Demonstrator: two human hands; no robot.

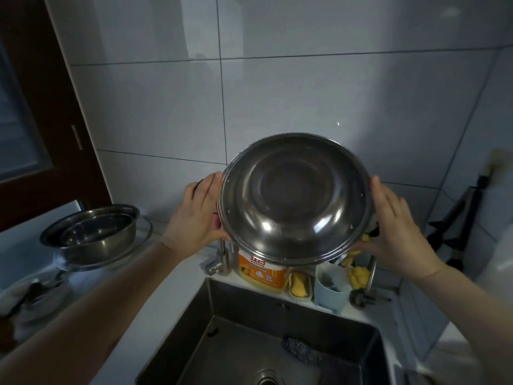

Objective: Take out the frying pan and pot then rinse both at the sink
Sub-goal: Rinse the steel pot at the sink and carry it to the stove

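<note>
Hands on both sides carry the round stainless-steel pot [295,198] above the dark steel sink [249,343], its open mouth tipped towards the camera. My reading is that the left hand [194,215] curls round the rim and a side handle, thumb at the lower edge; the right hand [394,223] lies with fingers nearly straight, pressed flat along the opposite rim, thumb underneath.

The pot looks thin-walled, stiff and fairly light, so two hands are ample. Its polished wall will probably turn slippery once wet, and a flat palm alone could let it slide. The rolled rim and the riveted side handles seem the surest places to take hold.

Behind the sink, along the back edge of the white surface [172,290], stand an orange-labelled detergent bottle [262,270], a pale blue cup [331,287] and some yellow sponges [358,276]; a steel tap base [219,259] rises beside the bottle. A grey steel scourer [301,348] lies inside the sink near its right wall. Towards the left edge of the surface, nested steel bowls [91,229] sit on a glass lid [111,259]. Grey-white wall tiles [277,93] close in the back and right, and a dark wooden window frame [55,120] stands at the left.
</note>
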